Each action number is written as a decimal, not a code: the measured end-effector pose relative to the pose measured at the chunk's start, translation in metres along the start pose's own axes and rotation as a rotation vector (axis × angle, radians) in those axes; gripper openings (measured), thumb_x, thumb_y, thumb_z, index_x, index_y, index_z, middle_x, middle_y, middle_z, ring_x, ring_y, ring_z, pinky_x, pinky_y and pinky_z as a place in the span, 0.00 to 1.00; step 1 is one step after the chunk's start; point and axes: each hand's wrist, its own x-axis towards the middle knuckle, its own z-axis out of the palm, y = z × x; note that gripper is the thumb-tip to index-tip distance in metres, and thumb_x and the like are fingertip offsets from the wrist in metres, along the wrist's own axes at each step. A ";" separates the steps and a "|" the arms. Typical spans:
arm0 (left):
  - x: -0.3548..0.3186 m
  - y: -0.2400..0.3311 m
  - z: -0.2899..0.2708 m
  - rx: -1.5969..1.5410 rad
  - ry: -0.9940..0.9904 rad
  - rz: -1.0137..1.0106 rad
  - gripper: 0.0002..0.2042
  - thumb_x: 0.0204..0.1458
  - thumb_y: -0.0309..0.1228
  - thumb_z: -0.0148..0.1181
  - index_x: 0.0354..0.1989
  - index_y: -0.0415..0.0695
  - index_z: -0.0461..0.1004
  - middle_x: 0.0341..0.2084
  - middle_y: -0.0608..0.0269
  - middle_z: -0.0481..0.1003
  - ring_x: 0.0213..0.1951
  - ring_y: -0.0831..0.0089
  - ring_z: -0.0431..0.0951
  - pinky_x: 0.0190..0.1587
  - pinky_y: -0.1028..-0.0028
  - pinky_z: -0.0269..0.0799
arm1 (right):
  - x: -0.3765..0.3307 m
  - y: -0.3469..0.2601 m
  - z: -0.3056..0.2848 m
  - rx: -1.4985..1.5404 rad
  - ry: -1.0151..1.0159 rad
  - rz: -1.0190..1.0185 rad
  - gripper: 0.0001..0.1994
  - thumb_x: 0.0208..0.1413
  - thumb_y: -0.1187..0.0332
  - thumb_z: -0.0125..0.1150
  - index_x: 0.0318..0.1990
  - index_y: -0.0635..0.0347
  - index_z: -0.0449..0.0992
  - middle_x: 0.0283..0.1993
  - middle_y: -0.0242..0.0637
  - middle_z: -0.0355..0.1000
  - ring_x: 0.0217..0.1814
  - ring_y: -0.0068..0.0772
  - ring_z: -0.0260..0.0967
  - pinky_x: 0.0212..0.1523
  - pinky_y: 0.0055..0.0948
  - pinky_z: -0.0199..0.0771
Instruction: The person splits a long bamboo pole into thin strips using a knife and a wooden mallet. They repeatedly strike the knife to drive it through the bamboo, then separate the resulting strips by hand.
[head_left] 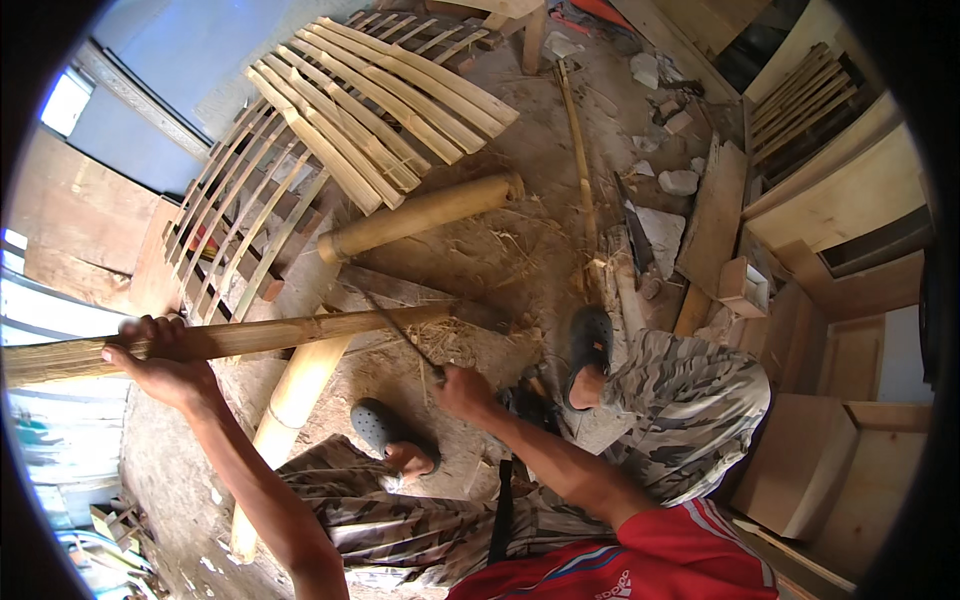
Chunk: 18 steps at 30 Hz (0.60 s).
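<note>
Out to the left, my left hand (165,362) is wrapped round a long split bamboo length (260,338), which runs across in front of me. It lies over a thick pale bamboo pole (293,400) slanting down toward my left leg. My right hand (467,394) is closed round the handle of a long, thin dark knife (400,333), seen nearly edge-on. Its blade points up and left, crossing the split bamboo near the right end. Under that end lies a dark wooden block (400,288) on the ground.
Beyond, a whole bamboo pole (420,216) lies by several split bamboo slats (385,110) stacked on a slatted bamboo panel (240,215). To the right are a flat dark blade (637,235), wooden boards (712,215), rubble (678,182) and wooden cabinets (850,205). Shavings litter the dirt floor.
</note>
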 end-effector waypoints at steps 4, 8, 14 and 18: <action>-0.001 -0.003 0.001 0.003 -0.026 -0.015 0.23 0.59 0.61 0.47 0.33 0.51 0.64 0.22 0.67 0.58 0.25 0.73 0.57 0.30 0.74 0.55 | -0.007 -0.049 -0.003 -0.058 0.063 -0.203 0.14 0.52 0.60 0.59 0.37 0.62 0.76 0.25 0.53 0.75 0.29 0.55 0.75 0.31 0.49 0.75; 0.001 -0.003 0.001 -0.024 -0.050 -0.028 0.23 0.59 0.61 0.47 0.32 0.51 0.64 0.23 0.68 0.58 0.24 0.73 0.55 0.31 0.75 0.55 | 0.006 -0.004 0.005 0.003 0.066 0.028 0.14 0.53 0.59 0.59 0.37 0.63 0.75 0.25 0.52 0.74 0.29 0.57 0.75 0.32 0.51 0.75; -0.012 0.002 0.014 0.054 -0.005 -0.020 0.23 0.61 0.61 0.41 0.31 0.53 0.60 0.26 0.69 0.54 0.28 0.74 0.50 0.36 0.72 0.49 | 0.002 -0.022 -0.006 -0.065 0.052 -0.168 0.16 0.54 0.57 0.57 0.36 0.63 0.77 0.26 0.54 0.75 0.31 0.57 0.75 0.33 0.51 0.75; 0.000 -0.003 -0.002 -0.027 -0.103 -0.039 0.24 0.58 0.61 0.49 0.31 0.52 0.64 0.23 0.68 0.58 0.24 0.75 0.55 0.32 0.74 0.57 | 0.016 0.014 0.004 -0.063 0.064 0.046 0.15 0.53 0.58 0.58 0.36 0.63 0.76 0.25 0.54 0.74 0.31 0.57 0.75 0.33 0.51 0.75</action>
